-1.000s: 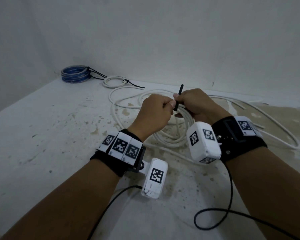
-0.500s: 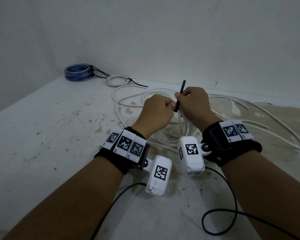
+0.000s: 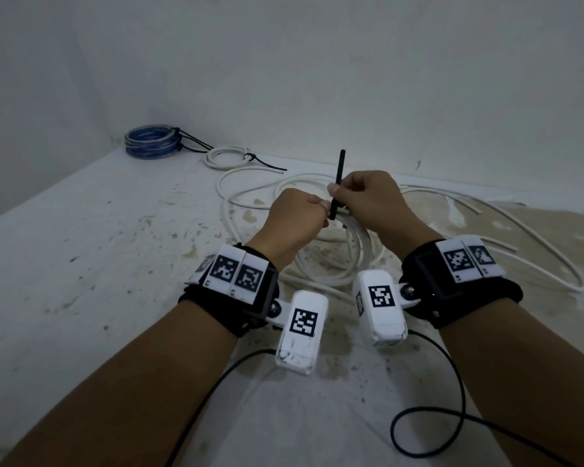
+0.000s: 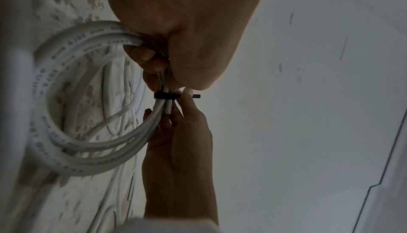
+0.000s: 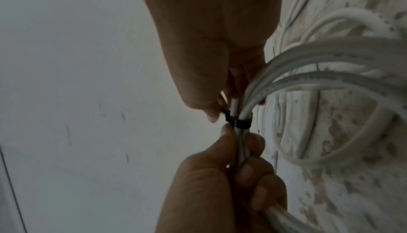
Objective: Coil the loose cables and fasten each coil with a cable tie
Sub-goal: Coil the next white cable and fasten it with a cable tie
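A coil of white cable (image 3: 334, 267) hangs under my two hands above the table (image 3: 115, 264). My left hand (image 3: 322, 214) grips the gathered strands of the coil (image 4: 55, 100), its fingers curled round them (image 5: 240, 139). A black cable tie (image 3: 338, 176) is looped round the bundle (image 4: 165, 95) just beside that grip. My right hand (image 3: 334, 192) pinches the tie's tail, which sticks up above the fingers. The loop (image 5: 239, 123) sits between both hands' fingertips in the right wrist view. A cut cable end (image 4: 168, 109) lies in the bundle.
A tied blue coil (image 3: 150, 146) and a small tied white coil (image 3: 228, 156) lie by the back wall. Loose white cables (image 3: 536, 251) sprawl across the stained table to the right. Black leads (image 3: 429, 416) from the wrist cameras trail near the front.
More of the tie's black tail now shows above my right hand, which has drawn it upward. Both hands stay together over the coil, and my right wrist has turned slightly.
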`<state>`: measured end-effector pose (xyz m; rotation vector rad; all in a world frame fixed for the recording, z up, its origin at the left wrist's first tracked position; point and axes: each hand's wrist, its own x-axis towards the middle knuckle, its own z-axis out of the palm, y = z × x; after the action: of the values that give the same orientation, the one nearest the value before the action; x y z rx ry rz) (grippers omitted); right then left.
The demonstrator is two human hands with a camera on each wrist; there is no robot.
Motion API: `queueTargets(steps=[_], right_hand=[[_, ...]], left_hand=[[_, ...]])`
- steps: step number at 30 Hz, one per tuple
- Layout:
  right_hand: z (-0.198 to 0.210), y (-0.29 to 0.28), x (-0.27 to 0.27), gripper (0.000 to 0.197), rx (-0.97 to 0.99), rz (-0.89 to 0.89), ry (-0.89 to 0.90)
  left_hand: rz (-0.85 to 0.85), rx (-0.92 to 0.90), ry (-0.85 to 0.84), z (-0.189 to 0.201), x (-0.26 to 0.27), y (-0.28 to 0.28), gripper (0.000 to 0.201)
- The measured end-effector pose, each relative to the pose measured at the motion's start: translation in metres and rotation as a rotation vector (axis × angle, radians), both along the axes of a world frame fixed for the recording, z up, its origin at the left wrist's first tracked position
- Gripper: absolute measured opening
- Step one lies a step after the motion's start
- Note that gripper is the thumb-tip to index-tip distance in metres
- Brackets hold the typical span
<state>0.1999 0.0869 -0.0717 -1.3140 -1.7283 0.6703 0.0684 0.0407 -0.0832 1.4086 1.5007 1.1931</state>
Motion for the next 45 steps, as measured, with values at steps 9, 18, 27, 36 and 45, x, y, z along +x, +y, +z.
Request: queueTargets(steps=[9, 18, 27, 36, 45], right_hand=[[0.004, -0.004, 0.004, 0.036, -0.044, -0.027, 0.069], [0.003, -0.004, 0.002, 0.026, -0.222, -0.040, 0.170], [0.004, -0.007, 0.002, 0.029, -0.140, -0.039, 0.230], [0.004, -0.008, 0.003, 0.030, -0.036, 0.008, 0.170], [-0.001, 0.004, -0.005, 0.033, -0.053, -0.131, 0.110]], left_hand=[[-0.005, 0.160, 0.138, -0.002, 0.003, 0.000, 0.029], [-0.050, 0.191, 0.171, -0.009, 0.003, 0.001, 0.028], [-0.131, 0.143, 0.038, -0.003, -0.006, 0.004, 0.025], [-0.267, -0.053, -0.225, 0.000, -0.002, 0.002, 0.023], [-0.239, 0.008, 0.012, -0.005, -0.001, 0.007, 0.022]])
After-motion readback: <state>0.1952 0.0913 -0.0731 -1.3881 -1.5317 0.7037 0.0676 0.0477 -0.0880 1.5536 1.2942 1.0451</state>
